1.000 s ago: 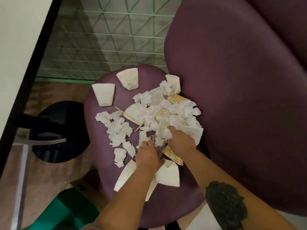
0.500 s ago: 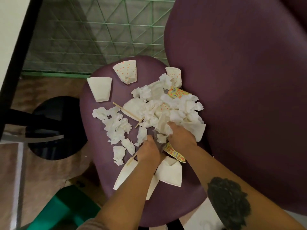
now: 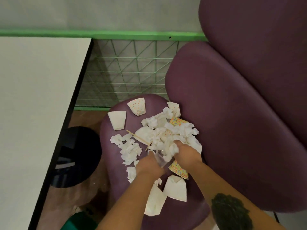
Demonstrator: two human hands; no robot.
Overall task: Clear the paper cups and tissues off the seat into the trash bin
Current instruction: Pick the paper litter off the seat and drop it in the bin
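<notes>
Left hand (image 3: 150,166) fingers curled round a clear cup (image 3: 160,157) on the purple seat (image 3: 114,185). Right hand (image 3: 186,155) fingers pinch crumpled tissues (image 3: 171,149) just beside it; flattened paper cups (image 3: 117,120) lie beyond both.

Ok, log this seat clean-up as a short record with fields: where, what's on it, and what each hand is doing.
surface: purple seat
litter: crumpled tissues, flattened paper cups, a wooden stick
plain white cup: far left, apart from the pile
dotted cup: far edge
left hand: grips a clear plastic cup
right hand: grips a tissue wad
trash bin: cannot tell
</notes>
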